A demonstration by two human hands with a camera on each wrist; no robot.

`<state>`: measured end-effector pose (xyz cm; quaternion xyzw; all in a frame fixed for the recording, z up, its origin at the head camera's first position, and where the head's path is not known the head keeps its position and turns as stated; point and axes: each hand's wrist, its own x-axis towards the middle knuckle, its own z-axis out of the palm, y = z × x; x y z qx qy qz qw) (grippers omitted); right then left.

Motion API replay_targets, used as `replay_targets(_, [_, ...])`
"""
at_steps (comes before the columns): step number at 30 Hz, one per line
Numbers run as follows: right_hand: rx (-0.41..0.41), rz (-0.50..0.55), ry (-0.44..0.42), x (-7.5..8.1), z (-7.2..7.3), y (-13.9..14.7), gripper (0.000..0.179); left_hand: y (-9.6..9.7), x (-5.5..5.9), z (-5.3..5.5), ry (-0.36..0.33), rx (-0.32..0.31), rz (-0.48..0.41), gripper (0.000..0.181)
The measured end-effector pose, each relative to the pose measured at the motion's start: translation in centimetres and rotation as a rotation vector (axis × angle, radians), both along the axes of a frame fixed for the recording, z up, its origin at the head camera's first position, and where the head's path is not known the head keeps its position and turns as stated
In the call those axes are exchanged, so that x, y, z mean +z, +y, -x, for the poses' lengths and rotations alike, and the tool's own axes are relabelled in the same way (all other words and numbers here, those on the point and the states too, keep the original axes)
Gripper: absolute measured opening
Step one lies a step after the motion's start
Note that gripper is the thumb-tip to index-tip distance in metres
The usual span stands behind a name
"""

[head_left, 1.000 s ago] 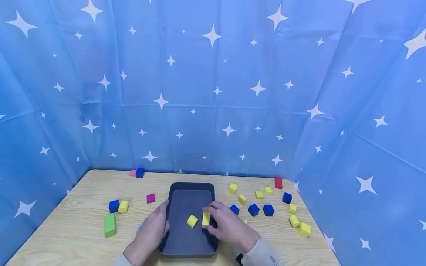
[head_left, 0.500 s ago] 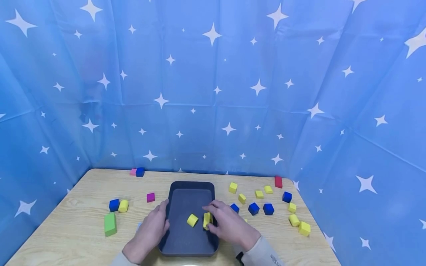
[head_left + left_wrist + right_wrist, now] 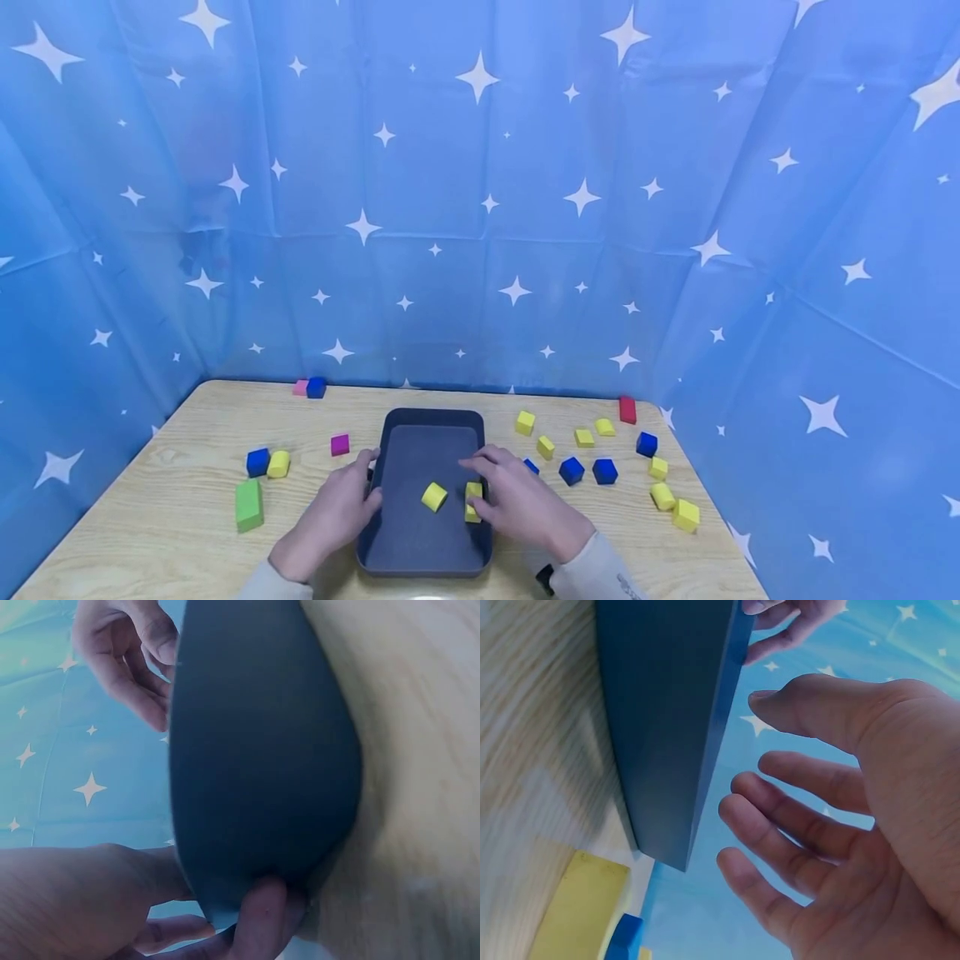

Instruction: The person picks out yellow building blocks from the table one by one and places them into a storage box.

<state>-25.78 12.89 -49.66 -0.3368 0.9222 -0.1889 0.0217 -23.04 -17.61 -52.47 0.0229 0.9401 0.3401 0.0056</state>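
Note:
A dark grey tray (image 3: 420,542) lies on the wooden table in front of me. My left hand (image 3: 330,510) holds its left rim; in the left wrist view a fingertip presses the outer wall while other fingers reach the rim. Inside the tray are a yellow cylinder (image 3: 433,497) near the middle and a yellow block (image 3: 473,512) along the right wall. Over that right side hovers my right hand (image 3: 528,504), its thumb overlapping the block in the head view. The right wrist view shows its fingers (image 3: 780,832) spread and loosely bent, with nothing between them.
Right of the tray, several yellow blocks (image 3: 525,423), several blue cubes (image 3: 572,471) and a red block (image 3: 627,410) are scattered. On the left are a green block (image 3: 249,505), a blue cube (image 3: 258,462), a yellow cylinder (image 3: 278,464) and a magenta cube (image 3: 340,445). A starry blue curtain hangs behind.
The right hand has let go of the yellow block, now against the tray's right wall, and drawn slightly right. The left hand shifted a little left, covering a light blue piece seen earlier.

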Motion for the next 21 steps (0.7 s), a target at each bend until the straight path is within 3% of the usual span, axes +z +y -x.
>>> replay_targets(12, [-0.068,0.069,0.013,1.3,-0.2,2.5,0.050,-0.3,1.9,0.0,-0.156,0.015,-0.109,0.060])
replay_targets(21, [-0.123,0.105,0.003,1.6,0.2,5.1,0.049,-0.8,2.1,0.6,-0.250,-0.001,-0.151,0.067])
